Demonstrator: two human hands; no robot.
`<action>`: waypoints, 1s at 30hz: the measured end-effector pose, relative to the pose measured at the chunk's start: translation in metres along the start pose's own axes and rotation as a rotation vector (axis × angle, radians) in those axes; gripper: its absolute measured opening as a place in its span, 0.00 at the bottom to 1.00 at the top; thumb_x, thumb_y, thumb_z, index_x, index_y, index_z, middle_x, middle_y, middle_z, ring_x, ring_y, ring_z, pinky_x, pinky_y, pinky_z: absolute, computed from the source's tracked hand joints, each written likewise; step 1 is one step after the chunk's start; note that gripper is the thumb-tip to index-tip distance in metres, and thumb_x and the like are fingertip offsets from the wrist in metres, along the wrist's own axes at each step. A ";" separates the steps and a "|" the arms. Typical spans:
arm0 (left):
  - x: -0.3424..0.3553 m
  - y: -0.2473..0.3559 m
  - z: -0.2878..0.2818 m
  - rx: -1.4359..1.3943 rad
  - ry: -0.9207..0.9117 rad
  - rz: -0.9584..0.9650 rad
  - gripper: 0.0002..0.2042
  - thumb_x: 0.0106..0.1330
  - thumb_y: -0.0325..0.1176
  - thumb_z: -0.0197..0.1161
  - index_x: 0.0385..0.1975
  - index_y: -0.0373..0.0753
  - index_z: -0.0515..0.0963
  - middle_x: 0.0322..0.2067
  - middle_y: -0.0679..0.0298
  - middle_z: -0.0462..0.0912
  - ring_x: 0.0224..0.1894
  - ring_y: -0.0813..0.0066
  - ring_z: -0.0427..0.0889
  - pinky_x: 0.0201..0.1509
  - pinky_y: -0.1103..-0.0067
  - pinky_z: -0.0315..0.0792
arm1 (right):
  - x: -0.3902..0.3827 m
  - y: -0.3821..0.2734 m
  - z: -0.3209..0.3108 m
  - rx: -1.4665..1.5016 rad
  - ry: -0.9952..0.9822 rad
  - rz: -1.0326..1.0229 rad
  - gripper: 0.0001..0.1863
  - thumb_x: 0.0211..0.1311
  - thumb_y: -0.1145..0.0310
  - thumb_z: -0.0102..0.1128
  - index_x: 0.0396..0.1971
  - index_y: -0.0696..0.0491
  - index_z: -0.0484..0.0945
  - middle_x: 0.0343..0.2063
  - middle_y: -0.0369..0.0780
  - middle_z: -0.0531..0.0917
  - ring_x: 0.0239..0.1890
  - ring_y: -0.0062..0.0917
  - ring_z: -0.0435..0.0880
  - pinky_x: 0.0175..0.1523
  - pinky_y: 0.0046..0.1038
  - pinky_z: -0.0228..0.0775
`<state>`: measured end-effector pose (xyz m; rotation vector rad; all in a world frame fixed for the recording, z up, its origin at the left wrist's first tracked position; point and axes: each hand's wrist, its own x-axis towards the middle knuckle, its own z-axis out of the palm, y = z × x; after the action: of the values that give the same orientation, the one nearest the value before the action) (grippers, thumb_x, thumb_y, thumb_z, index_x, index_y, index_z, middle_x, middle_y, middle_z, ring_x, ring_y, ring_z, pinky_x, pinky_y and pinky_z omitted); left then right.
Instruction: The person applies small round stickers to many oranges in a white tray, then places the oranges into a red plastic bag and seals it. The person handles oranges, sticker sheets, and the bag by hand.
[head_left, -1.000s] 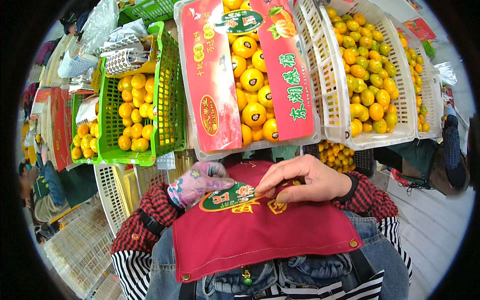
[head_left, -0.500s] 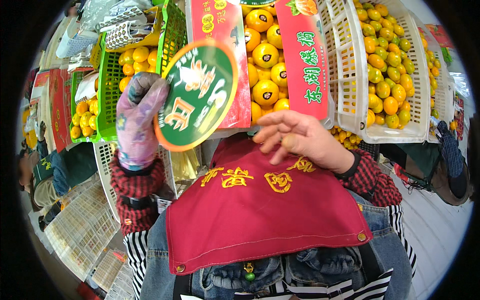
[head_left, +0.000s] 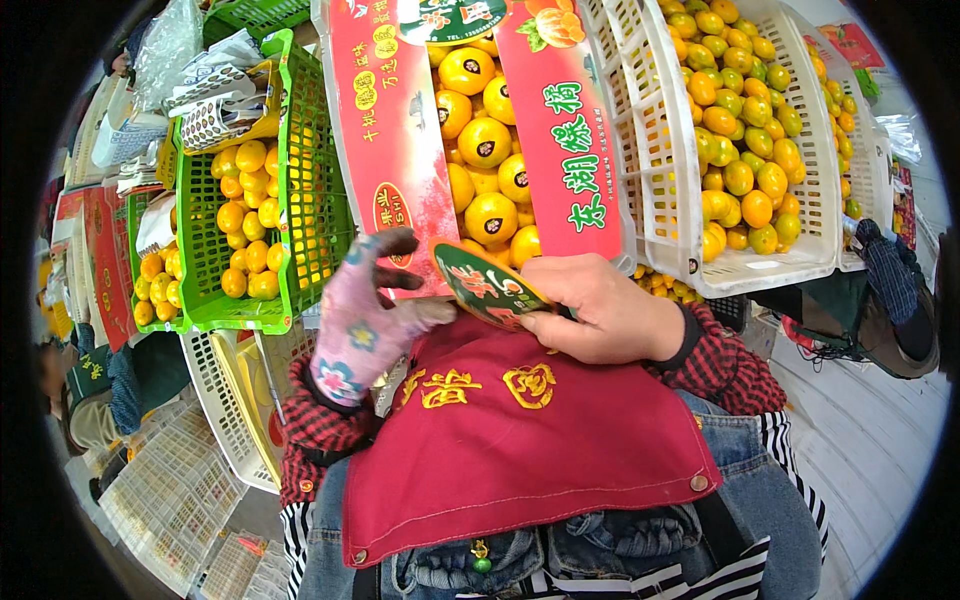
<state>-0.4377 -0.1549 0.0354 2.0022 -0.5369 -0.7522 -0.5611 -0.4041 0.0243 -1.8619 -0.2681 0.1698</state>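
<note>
A green oval card (head_left: 484, 285) with an orange rim is tilted in front of me, pinched between the thumb and fingers of my bare right hand (head_left: 618, 312). Left of the card, my left hand (head_left: 362, 318) wears a purple flowered glove; its fingers are apart and nothing is in them. Just beyond both hands lies a red printed fruit carton (head_left: 572, 150). Oranges (head_left: 487, 145) with small dark stickers show through its middle, and another green oval (head_left: 455, 18) lies across its far end.
A green basket (head_left: 290, 190) of oranges stands to the left, with sheets of stickers (head_left: 215, 110) on it. On the right is a white crate (head_left: 690, 215) of greenish-orange fruit. A person's dark sleeve (head_left: 888, 275) shows at far right.
The oval card has passed from my gloved left hand to my right hand and tipped flatter. My left hand has opened and moved right. The view has shifted, showing more of the left basket.
</note>
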 end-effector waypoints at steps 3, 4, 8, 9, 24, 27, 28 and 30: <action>0.005 0.008 0.000 -0.070 -0.162 0.143 0.42 0.46 0.42 0.86 0.62 0.35 0.73 0.52 0.61 0.82 0.42 0.74 0.84 0.40 0.78 0.79 | -0.005 -0.001 -0.011 -0.073 -0.101 -0.019 0.08 0.56 0.71 0.59 0.34 0.58 0.77 0.29 0.49 0.79 0.34 0.48 0.81 0.38 0.43 0.74; 0.008 0.009 0.005 -0.068 -0.217 0.252 0.33 0.49 0.36 0.84 0.56 0.36 0.77 0.48 0.61 0.83 0.40 0.74 0.85 0.38 0.77 0.79 | -0.004 0.000 -0.013 -0.116 -0.140 -0.024 0.08 0.55 0.71 0.59 0.33 0.58 0.77 0.28 0.48 0.79 0.34 0.49 0.81 0.38 0.43 0.74; 0.007 0.002 0.016 0.068 -0.106 0.444 0.09 0.56 0.20 0.75 0.34 0.36 0.83 0.34 0.61 0.86 0.34 0.70 0.87 0.36 0.76 0.79 | -0.004 0.005 -0.021 -0.169 -0.154 0.022 0.08 0.57 0.68 0.60 0.31 0.57 0.77 0.27 0.48 0.81 0.32 0.49 0.82 0.38 0.43 0.75; 0.009 -0.001 0.016 0.160 -0.073 0.442 0.08 0.56 0.19 0.74 0.33 0.36 0.83 0.32 0.61 0.86 0.34 0.69 0.87 0.37 0.75 0.79 | -0.004 0.006 -0.025 -0.177 -0.083 0.118 0.08 0.58 0.67 0.60 0.31 0.57 0.77 0.26 0.48 0.82 0.31 0.47 0.83 0.37 0.42 0.75; 0.118 -0.045 0.046 0.040 0.269 0.032 0.08 0.69 0.31 0.70 0.40 0.33 0.83 0.31 0.61 0.87 0.35 0.79 0.84 0.43 0.78 0.78 | 0.027 0.036 -0.006 -0.569 0.413 -0.232 0.30 0.65 0.75 0.60 0.67 0.62 0.69 0.67 0.51 0.73 0.72 0.46 0.68 0.77 0.44 0.57; 0.118 -0.047 0.044 0.206 0.304 0.021 0.11 0.67 0.36 0.71 0.40 0.35 0.84 0.32 0.58 0.88 0.35 0.75 0.86 0.42 0.75 0.79 | 0.056 0.068 0.015 -0.689 0.299 -0.052 0.36 0.69 0.63 0.62 0.73 0.61 0.62 0.72 0.51 0.66 0.76 0.45 0.61 0.80 0.46 0.47; 0.116 -0.046 0.044 0.268 0.321 0.022 0.12 0.66 0.37 0.72 0.40 0.35 0.84 0.33 0.57 0.88 0.35 0.72 0.87 0.42 0.74 0.79 | 0.061 0.078 0.019 -0.753 0.191 0.028 0.44 0.68 0.50 0.62 0.76 0.59 0.57 0.76 0.50 0.59 0.79 0.42 0.53 0.82 0.46 0.39; 0.111 -0.042 0.043 0.443 0.384 0.135 0.16 0.64 0.41 0.74 0.45 0.38 0.84 0.34 0.54 0.89 0.37 0.60 0.90 0.43 0.68 0.81 | 0.063 0.094 0.024 -0.831 0.238 -0.074 0.46 0.67 0.45 0.61 0.76 0.58 0.57 0.76 0.49 0.59 0.80 0.41 0.51 0.82 0.45 0.38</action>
<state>-0.3847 -0.2294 -0.0511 2.4113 -0.6392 -0.1581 -0.4971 -0.3918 -0.0719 -2.6597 -0.2608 -0.2575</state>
